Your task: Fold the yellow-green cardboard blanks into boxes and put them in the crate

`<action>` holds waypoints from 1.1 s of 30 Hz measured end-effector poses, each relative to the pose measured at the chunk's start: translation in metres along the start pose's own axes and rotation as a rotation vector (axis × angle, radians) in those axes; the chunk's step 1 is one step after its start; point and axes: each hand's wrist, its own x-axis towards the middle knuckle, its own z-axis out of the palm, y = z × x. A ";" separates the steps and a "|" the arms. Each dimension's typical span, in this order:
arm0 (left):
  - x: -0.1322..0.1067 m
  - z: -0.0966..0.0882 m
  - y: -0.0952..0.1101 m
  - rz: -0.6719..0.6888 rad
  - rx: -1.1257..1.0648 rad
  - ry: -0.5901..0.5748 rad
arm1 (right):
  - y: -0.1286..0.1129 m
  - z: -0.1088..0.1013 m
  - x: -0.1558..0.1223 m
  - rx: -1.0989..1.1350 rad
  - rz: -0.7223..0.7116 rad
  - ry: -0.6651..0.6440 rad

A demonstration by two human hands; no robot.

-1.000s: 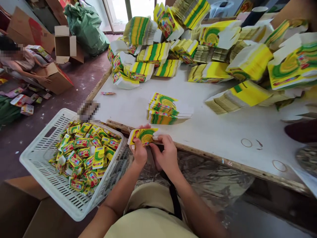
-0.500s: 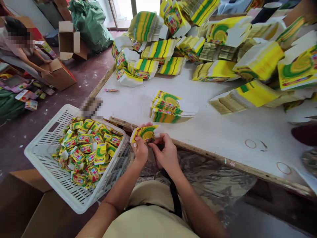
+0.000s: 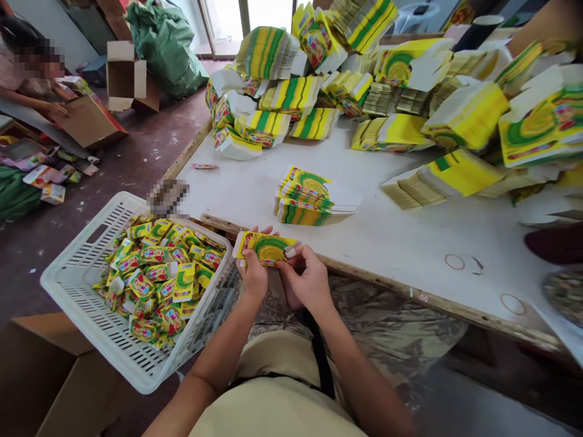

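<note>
A small yellow-and-green printed carton [image 3: 266,247] is held just in front of the table's near edge. My left hand [image 3: 253,274] pinches its left end and my right hand [image 3: 306,280] grips its right end; both are closed on it. Just behind it on the white table [image 3: 401,237] lies a short stack of flat carton blanks [image 3: 306,197]. At my left a white plastic basket [image 3: 86,261] holds several folded small cartons [image 3: 159,273] of the same print.
Large heaps of flat carton blanks [image 3: 455,109] cover the table's far side. A brown cardboard box [image 3: 36,376] sits under the basket. On the floor at the left, another person [image 3: 27,79] handles a cardboard box near a green sack [image 3: 166,45].
The carton in my hands has turned flatter and wider between the fingers. The person on the floor has shifted their box. The view has drifted slightly.
</note>
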 end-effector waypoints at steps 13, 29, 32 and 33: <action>0.011 0.022 0.014 -0.254 -0.280 -0.067 | 0.007 0.008 -0.012 0.011 -0.038 -0.170; 0.002 -0.003 0.006 -0.151 0.148 -0.135 | 0.003 -0.020 0.006 -0.015 -0.210 -0.004; 0.005 -0.010 0.024 -0.159 0.179 -0.207 | 0.003 -0.030 0.005 -0.072 -0.315 0.063; 0.008 -0.013 0.035 -0.137 0.193 -0.253 | 0.002 -0.036 0.005 -0.129 -0.370 0.088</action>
